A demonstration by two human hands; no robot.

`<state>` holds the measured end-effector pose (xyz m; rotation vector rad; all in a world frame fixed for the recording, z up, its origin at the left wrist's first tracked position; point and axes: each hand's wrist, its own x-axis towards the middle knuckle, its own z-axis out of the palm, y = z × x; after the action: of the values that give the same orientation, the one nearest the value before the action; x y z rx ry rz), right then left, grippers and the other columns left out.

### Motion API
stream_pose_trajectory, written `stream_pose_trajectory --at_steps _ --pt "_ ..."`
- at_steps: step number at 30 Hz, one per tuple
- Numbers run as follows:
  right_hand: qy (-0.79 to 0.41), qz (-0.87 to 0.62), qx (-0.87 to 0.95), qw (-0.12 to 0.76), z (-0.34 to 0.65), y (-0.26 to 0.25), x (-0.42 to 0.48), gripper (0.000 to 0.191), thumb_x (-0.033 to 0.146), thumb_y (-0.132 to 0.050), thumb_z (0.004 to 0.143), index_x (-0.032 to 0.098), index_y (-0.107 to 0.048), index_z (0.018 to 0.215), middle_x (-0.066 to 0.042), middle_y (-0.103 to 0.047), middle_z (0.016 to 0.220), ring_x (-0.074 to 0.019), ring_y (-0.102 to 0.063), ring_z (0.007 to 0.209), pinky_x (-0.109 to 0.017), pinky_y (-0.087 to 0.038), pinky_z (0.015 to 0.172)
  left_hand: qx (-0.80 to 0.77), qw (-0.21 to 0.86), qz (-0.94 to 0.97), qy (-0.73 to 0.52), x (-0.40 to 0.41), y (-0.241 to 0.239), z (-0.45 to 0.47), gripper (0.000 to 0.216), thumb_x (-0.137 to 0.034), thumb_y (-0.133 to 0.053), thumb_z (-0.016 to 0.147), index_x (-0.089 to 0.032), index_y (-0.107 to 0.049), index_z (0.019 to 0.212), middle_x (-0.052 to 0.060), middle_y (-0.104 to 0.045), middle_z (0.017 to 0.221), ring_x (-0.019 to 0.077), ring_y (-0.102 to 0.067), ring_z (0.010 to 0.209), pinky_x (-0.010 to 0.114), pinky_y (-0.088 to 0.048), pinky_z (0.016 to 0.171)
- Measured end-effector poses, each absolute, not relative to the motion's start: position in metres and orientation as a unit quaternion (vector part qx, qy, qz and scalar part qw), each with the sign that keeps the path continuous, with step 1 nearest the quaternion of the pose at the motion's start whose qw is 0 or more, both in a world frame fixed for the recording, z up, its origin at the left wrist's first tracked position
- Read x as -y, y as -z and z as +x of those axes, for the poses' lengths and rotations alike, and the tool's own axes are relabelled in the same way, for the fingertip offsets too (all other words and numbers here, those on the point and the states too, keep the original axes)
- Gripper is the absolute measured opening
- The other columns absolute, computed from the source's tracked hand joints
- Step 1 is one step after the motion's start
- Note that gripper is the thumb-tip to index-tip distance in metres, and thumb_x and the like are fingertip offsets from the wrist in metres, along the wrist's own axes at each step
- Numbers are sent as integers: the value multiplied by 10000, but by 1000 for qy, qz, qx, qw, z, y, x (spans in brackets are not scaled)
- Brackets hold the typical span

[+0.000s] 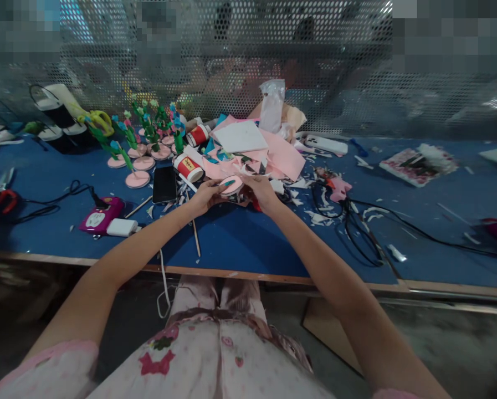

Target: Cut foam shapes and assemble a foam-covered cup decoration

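Between my two hands is a round pink disc (232,187) with a small green piece on its face. My left hand (206,197) grips its left edge, fingers closed. On the other side my right hand (260,191) pinches the right edge; its fingertips are partly hidden. Just behind the disc lies a heap of pink paper (279,155) and scraps, topped by a white sheet (240,136). A red-and-white paper cup (189,168) lies on its side beyond my left hand.
Several small paper-flower stands on pink bases (137,179) fill the back left. A black phone (164,184), a purple device (102,215) with a white plug, and red-handled scissors (1,202) lie leftward. Black cables (356,230) and white scraps spread rightward. A perforated metal screen (215,66) stands behind.
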<state>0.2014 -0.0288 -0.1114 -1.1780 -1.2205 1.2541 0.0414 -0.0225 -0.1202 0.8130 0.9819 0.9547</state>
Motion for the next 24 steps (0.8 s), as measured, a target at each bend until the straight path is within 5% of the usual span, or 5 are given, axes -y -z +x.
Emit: stream_pose_trajectory --at_steps 3,6,9,12,24 --pt "-536 -490 474 498 202 109 29 389 513 -724 575 176 -551 486 0 -542 409 -88 -397 342 -231 -257 344 -415 700 382 -439 23 122 41 184 -221 -651 770 -155 -606 936 -25 -604 601 81 -556 435 260 -546 571" --pt "-550 -497 454 495 202 108 30 351 462 -701 616 179 -534 494 3 -541 423 -92 -411 351 -238 -281 349 -375 675 439 -460 25 126 42 368 -318 -717 699 -167 -577 1003 -27 -605 623 113 -606 532 321 -568 674" --pt "-553 -496 455 491 200 109 30 372 471 -716 600 183 -502 503 23 -516 419 -85 -420 358 -230 -302 356 -358 595 522 -495 26 129 43 683 -236 -841 482 -150 -552 1095 67 -669 959 194 -652 901 357 -516 891" --pt "-553 -489 463 491 199 113 28 435 508 -740 565 189 -451 493 46 -466 397 -76 -413 350 -221 -304 351 -352 512 579 -527 24 130 43 814 -190 -857 404 -129 -541 1152 134 -582 1218 253 -524 1187 351 -416 1028" --pt "-534 -479 480 505 199 115 30 486 534 -818 430 186 -496 539 57 -479 438 -93 -452 349 -240 -369 311 -293 502 672 -459 27 130 38 1091 -424 -830 495 -159 -308 1415 164 -446 1394 348 -340 1337 487 -339 1081"
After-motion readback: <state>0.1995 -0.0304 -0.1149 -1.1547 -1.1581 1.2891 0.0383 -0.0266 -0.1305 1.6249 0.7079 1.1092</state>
